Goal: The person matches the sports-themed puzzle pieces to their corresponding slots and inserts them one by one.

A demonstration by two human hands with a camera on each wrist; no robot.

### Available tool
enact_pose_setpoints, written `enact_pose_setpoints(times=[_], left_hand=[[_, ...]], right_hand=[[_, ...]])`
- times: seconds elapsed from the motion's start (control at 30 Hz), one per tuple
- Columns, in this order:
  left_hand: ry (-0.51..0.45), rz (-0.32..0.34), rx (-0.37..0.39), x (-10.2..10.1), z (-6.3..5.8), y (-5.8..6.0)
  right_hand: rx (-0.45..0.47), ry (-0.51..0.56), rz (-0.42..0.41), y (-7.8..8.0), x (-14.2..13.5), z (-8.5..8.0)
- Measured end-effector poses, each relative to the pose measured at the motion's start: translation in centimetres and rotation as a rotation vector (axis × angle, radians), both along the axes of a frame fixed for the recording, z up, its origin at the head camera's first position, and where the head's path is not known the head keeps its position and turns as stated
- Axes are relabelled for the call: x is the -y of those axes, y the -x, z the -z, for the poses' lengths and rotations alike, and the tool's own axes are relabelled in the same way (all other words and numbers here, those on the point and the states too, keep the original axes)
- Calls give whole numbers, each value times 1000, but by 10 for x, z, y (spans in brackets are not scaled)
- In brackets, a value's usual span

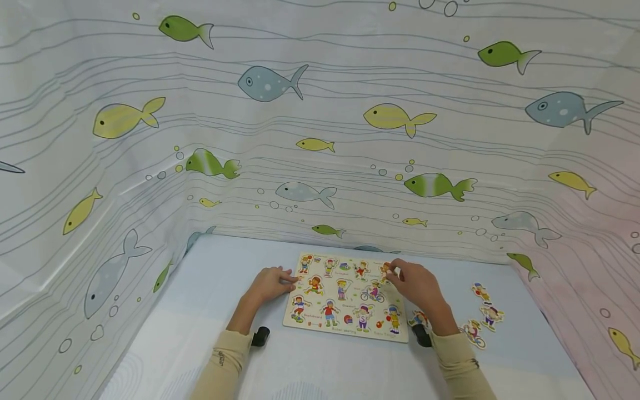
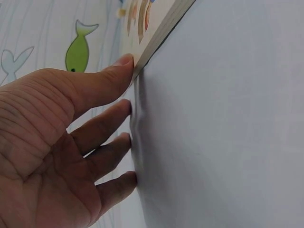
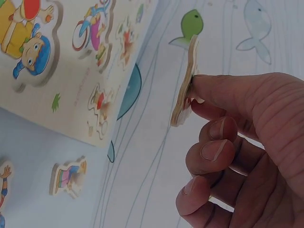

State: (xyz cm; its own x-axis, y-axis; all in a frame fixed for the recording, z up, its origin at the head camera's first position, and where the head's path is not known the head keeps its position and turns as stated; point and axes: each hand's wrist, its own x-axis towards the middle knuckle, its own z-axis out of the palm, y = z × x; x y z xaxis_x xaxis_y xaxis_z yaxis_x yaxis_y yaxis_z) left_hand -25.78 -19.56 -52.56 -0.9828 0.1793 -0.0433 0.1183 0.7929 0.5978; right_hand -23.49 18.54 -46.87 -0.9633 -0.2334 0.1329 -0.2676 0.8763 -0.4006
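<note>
A wooden peg-less puzzle board point(image 1: 350, 331) with pictures of children at sports lies on the table. My left hand point(image 1: 272, 284) is at its left edge. In the left wrist view the thumb point(image 2: 111, 78) touches the board's rim, and the other fingers lie loosely extended below it. My right hand point(image 1: 417, 283) is over the board's upper right corner. Between its thumb and index finger it pinches a thin wooden puzzle piece point(image 3: 186, 88), seen edge-on, so its picture is hidden. The remaining right fingers are curled beneath.
Loose puzzle pieces lie right of the board: a child piece point(image 1: 479, 292), another below it point(image 1: 492, 317), and a cyclist piece point(image 1: 474, 334). One more piece point(image 1: 419, 318) sits by the right wrist. A fish-printed curtain point(image 1: 330, 166) encloses the table point(image 1: 240, 247).
</note>
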Motion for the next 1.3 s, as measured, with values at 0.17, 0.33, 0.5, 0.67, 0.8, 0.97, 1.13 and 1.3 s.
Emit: enact_pose_setpoints(times=[0.17, 0.33, 0.5, 0.67, 0.8, 0.97, 1.13, 1.3], left_hand=[[-2, 2, 4, 0, 1, 1], [-3, 4, 0, 0, 1, 1], [3, 3, -8, 1, 1, 2], [8, 2, -7, 0, 1, 1], [9, 1, -7, 0, 2, 1], [-2, -4, -7, -1, 3, 2], [2, -4, -5, 0, 4, 2], [5, 1, -9, 0, 4, 2]], right_hand=[[-9, 20, -27, 0, 6, -2], [-1, 12, -27, 1, 12, -2], [-2, 14, -34, 3, 17, -1], [15, 15, -31, 3, 22, 0], [31, 7, -23, 4, 26, 2], [40, -8, -21, 4, 32, 3], [50, -3, -27, 4, 37, 2], [40, 2, -41, 5, 40, 4]])
